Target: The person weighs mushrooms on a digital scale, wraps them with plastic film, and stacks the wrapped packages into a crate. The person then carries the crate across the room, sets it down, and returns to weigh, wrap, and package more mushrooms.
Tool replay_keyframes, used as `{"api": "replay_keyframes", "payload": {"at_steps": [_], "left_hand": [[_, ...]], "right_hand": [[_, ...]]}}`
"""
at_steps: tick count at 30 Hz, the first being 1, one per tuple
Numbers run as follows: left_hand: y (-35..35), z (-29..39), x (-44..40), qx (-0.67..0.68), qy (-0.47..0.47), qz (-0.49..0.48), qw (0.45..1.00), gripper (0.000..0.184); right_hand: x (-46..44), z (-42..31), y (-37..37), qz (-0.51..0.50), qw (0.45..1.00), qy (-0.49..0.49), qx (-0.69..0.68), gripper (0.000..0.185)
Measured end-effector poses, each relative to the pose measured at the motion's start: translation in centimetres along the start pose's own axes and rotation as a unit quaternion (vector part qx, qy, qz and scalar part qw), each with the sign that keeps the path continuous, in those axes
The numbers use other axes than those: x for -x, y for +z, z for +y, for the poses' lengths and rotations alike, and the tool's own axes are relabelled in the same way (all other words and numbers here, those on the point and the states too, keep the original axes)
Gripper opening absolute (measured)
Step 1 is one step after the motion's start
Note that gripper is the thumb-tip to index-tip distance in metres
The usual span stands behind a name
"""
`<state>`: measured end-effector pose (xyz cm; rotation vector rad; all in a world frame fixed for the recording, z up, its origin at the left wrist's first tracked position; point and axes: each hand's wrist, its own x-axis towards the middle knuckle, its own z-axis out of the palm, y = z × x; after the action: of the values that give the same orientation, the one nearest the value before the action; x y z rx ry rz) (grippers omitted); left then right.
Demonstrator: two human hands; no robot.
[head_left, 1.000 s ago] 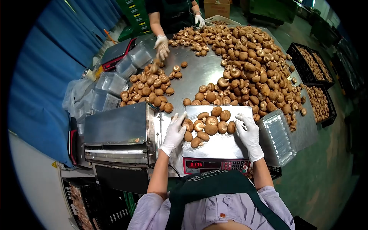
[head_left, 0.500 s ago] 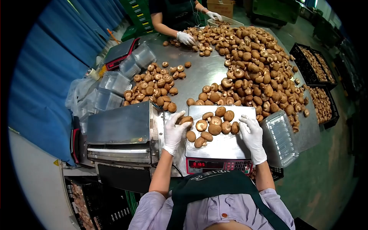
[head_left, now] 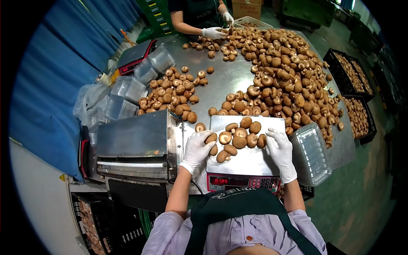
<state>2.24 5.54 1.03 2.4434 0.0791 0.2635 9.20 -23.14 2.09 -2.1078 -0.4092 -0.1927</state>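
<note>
Lying on the flat silver metal platform (head_left: 250, 166) of a red-fronted electronic weighing scale (head_left: 244, 182), at clock centre: loose group of brown round-capped mushrooms (head_left: 239, 142), mostly caps up, with a few pale undersides showing.

At 9 o'clock, at platform edge: white-gloved left hand (head_left: 195, 152), pinching a single smooth brown mushroom (head_left: 211, 138) between thumb and fingers. Just beyond left fingertips, off the platform: stray brown mushroom (head_left: 200, 127).

At 3 o'clock, over platform edge: white-gloved right hand (head_left: 280, 155), fingers spread and slightly curved, near the outermost brown cap (head_left: 262, 140); contact with cap: cannot tell.

At 6 o'clock: lit red digits on scale front, too small to read with certainty.

Further out at 3 o'clock, beside right hand: clear ribbed plastic containers (head_left: 312, 155). At 9 o'clock, past left hand: grey box-shaped metal machine (head_left: 131, 136).

At 1 o'clock: large heap of brown mushrooms (head_left: 282, 74) on the shiny steel table (head_left: 216, 78). At 10 to 11 o'clock: smaller brown mushroom pile (head_left: 172, 91).

At far table edge, 11 to 12 o'clock: dark-aproned co-worker (head_left: 204, 17), with white-gloved hands among mushrooms.

At 2 o'clock: black plastic crates (head_left: 335, 76), filled with mushrooms.
</note>
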Motion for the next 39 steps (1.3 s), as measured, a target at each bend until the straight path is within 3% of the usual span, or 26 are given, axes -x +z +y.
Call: {"api": "replay_keyframes", "payload": {"at_steps": [2, 4, 6, 9, 10, 12, 13, 14, 15, 16, 17, 18, 19, 20, 21, 22, 25, 26, 28, 30, 31, 33, 35, 37, 38, 39], "left_hand": [[0.0, 0.0, -0.2, 0.007, -0.018, 0.004, 1.0, 0.033], [-0.1, 0.2, -0.2, 0.246, -0.117, 0.06, 0.96, 0.03], [0.0, 0.5, -0.2, 0.256, -0.077, 0.071, 0.961, 0.03], [-0.6, 4.3, -0.2, 0.47, -0.108, -0.003, 0.876, 0.029], [-0.5, 4.7, -0.1, 0.45, -0.143, -0.05, 0.88, 0.027], [0.2, 8.1, 0.4, 0.472, -0.071, -0.118, 0.871, 0.03], [1.6, 8.5, 0.5, 0.366, 0.041, -0.076, 0.927, 0.033], [2.7, 8.7, 0.7, 0.249, 0.151, -0.03, 0.956, 0.036], [3.0, 9.0, 0.7, 0.241, 0.15, -0.031, 0.958, 0.041], [2.7, 9.9, 0.9, 0.38, 0.016, -0.065, 0.923, 0.043], [2.2, 9.6, 0.5, 0.379, -0.057, -0.052, 0.922, 0.042], [1.4, 9.0, -0.2, 0.377, -0.128, -0.039, 0.917, 0.041], [2.0, 6.2, -1.2, 0.335, -0.078, 0.054, 0.937, 0.036], [1.3, 4.2, -2.4, 0.283, -0.067, 0.095, 0.952, 0.031], [0.0, 2.4, -3.5, 0.27, -0.108, 0.099, 0.952, 0.026], [0.1, -1.0, -4.4, 0.167, -0.091, 0.146, 0.971, 0.025], [0.4, -7.9, -5.8, 0.028, -0.139, 0.155, 0.978, 0.03], [0.9, -9.1, -6.0, -0.017, -0.168, 0.153, 0.974, 0.032], [1.6, -9.6, -6.2, -0.019, -0.186, 0.073, 0.98, 0.036], [3.7, -11.4, -6.3, -0.088, -0.129, -0.02, 0.987, 0.05], [4.4, -11.6, -6.2, -0.101, -0.109, -0.06, 0.987, 0.052], [5.5, -10.8, -6.0, -0.165, -0.104, -0.121, 0.973, 0.057], [5.6, -11.4, -5.6, -0.094, -0.117, -0.087, 0.985, 0.055], [5.8, -11.6, -5.3, 0.014, -0.148, 0.01, 0.989, 0.051], [5.6, -11.7, -5.4, 0.012, -0.145, 0.007, 0.989, 0.051], [4.9, -11.2, -5.4, 0.084, -0.143, 0.025, 0.986, 0.049]], "right_hand": [[0.0, -0.3, -0.2, 0.0, 1.0, -0.013, 0.007, 0.017], [0.0, -0.7, -0.5, 0.003, 1.0, -0.024, 0.015, 0.017], [0.1, -1.2, -0.7, -0.007, 0.999, -0.022, -0.022, 0.019], [0.3, -2.5, -0.3, -0.027, 0.995, -0.023, -0.092, 0.023], [0.5, -3.1, -0.4, -0.068, 0.991, -0.015, -0.112, 0.035], [0.9, -5.0, -0.7, -0.183, 0.957, 0.088, -0.206, 0.049], [1.2, -5.1, -0.3, -0.183, 0.955, 0.024, -0.234, 0.057], [1.5, -4.7, 0.1, -0.162, 0.966, -0.014, -0.202, 0.054], [1.4, -5.1, -0.7, -0.152, 0.969, -0.002, -0.195, 0.051], [1.3, -5.4, -1.8, -0.142, 0.972, 0.011, -0.189, 0.049], [1.4, -4.7, -2.9, -0.117, 0.977, 0.065, -0.167, 0.042], [1.8, -2.7, -3.6, -0.019, 0.991, 0.052, -0.124, 0.039], [2.1, -0.5, -4.9, 0.065, 0.99, 0.047, -0.115, 0.036], [1.5, -3.8, -8.2, 0.092, 0.988, 0.09, -0.083, 0.033], [2.4, -0.9, -9.9, 0.193, 0.973, 0.12, -0.046, 0.032], [3.3, 2.8, -11.7, 0.274, 0.958, 0.083, -0.032, 0.033], [7.0, 7.7, -17.3, 0.384, 0.896, 0.196, 0.102, 0.036], [8.5, 9.5, -19.0, 0.384, 0.861, 0.242, 0.231, 0.039], [11.9, 12.8, -21.5, 0.313, 0.813, 0.359, 0.336, 0.047], [15.0, 16.1, -22.3, 0.263, 0.812, 0.398, 0.336, 0.055], [15.5, 16.5, -22.1, 0.198, 0.774, 0.474, 0.37, 0.058], [17.2, 17.9, -21.6, 0.168, 0.753, 0.495, 0.4, 0.059], [18.0, 18.9, -21.3, 0.175, 0.753, 0.489, 0.403, 0.057], [17.4, 17.7, -20.7, 0.211, 0.799, 0.446, 0.343, 0.048], [16.9, 17.1, -20.5, 0.212, 0.798, 0.449, 0.342, 0.048], [16.1, 16.4, -20.2, 0.244, 0.831, 0.403, 0.296, 0.044]]}}
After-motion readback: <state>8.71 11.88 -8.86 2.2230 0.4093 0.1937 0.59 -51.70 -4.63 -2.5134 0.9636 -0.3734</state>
